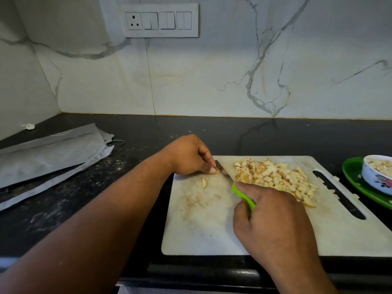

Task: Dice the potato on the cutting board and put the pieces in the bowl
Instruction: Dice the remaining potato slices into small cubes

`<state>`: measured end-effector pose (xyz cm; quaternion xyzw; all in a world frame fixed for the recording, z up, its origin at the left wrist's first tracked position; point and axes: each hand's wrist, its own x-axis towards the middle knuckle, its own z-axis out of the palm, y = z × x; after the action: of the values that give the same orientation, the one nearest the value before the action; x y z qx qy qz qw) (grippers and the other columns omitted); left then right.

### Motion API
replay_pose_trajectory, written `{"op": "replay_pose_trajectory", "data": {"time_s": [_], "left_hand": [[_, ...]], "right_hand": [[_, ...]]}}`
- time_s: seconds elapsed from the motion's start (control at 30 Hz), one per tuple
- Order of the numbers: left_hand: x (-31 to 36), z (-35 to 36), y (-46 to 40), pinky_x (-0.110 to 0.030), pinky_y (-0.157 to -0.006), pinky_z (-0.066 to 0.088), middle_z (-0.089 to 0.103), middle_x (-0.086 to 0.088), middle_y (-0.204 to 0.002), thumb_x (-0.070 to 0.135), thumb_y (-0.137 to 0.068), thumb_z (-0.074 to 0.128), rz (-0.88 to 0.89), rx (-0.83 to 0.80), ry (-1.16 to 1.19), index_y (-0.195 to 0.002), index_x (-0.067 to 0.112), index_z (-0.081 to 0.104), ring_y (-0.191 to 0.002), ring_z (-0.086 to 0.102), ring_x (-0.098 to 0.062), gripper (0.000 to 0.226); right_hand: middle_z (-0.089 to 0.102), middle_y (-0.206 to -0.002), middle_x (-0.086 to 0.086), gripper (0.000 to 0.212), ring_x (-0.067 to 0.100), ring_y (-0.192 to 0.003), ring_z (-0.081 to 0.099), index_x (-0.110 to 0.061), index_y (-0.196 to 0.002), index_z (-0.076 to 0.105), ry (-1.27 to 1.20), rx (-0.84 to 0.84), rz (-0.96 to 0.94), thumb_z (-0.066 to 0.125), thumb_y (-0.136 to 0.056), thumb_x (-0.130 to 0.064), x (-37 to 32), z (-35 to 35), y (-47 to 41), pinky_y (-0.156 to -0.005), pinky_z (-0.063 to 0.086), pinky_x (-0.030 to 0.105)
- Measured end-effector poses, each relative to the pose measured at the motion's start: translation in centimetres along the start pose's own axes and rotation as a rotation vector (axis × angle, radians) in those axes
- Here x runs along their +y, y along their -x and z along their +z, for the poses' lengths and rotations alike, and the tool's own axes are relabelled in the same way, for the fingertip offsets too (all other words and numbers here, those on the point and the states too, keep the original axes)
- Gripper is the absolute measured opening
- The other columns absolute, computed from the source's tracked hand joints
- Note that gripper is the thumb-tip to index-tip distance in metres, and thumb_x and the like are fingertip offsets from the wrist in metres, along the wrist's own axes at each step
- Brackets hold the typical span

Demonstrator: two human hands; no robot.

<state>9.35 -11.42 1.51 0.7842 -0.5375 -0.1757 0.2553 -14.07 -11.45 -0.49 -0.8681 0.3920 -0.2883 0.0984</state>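
Right hand (273, 217) grips green-handled knife (244, 195), blade running far-left. White plastic cutting board (201, 230): heap of diced potato pieces (275, 179) right-centre, loose sliver (203, 183). Left hand (188, 154) pinches last potato stub (217, 171) against blade. Dicing nearly done; transfer to floral white bowl (376, 177), far right, partly filled, remains.

Left hand (192, 154): bare, no glove, no ring or band to be seen on the fingers that show.
Right hand (268, 211): bare, no glove, no ring visible.
Left forearm: uncovered from wrist to the frame's lower edge, no sleeve, no watch or bracelet.
Right forearm: uncovered likewise, wrist plain, no sleeve in view.
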Motion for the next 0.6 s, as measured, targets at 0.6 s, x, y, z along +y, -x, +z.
{"op": "replay_pose_trajectory", "data": {"time_s": [0.6], "left_hand": [[0.7, 0.2, -0.1, -0.039, -0.092, 0.061, 0.077, 0.012, -0.075, 0.03, -0.076, 0.092, -0.13, 0.029, 0.001, -0.072, 0.025, 0.08, -0.082, 0.074, -0.008, 0.013]], "right_hand": [[0.068, -0.114, -0.021, 0.046, 0.003, -0.099, 0.063, -0.045, -0.134, 0.055, 0.093, -0.099, -0.045, 0.048, -0.088, -0.041, -0.7, -1.2, 0.6, -0.083, 0.049, 0.017]]}}
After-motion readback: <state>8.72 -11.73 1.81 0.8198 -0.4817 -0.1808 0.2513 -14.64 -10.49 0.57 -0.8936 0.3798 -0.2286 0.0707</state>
